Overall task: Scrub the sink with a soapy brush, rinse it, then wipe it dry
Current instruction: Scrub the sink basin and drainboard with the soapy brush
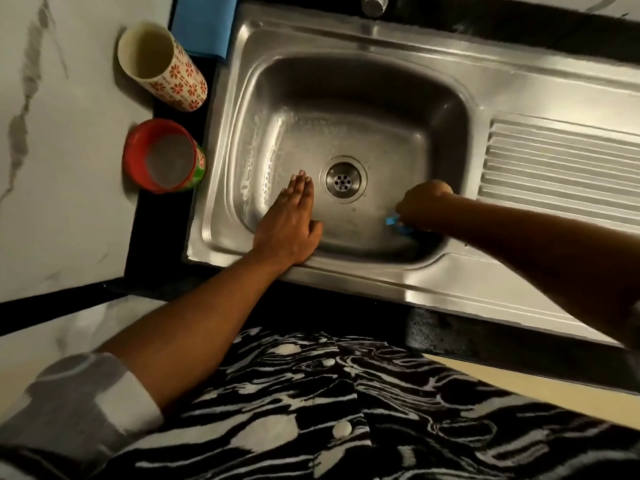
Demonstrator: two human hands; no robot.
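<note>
A stainless steel sink (pixel 346 39) fills the middle of the view, with a round drain (pixel 343 179) in its basin. Soap suds streak the basin's left wall. My left hand (pixel 289 221) lies flat with straight fingers on the basin's near left slope, fingertips just left of the drain. My right hand (pixel 420 207) is curled round a blue brush (pixel 398 225) at the basin's near right corner; only a small blue part of it shows beneath the fingers.
A ribbed drainboard (pixel 561 168) lies right of the basin. The tap base (pixel 374 3) stands at the top. Left of the sink stand a flowered cup (pixel 166 67), a red-and-green tub (pixel 162 157) and a folded blue cloth (pixel 204 24).
</note>
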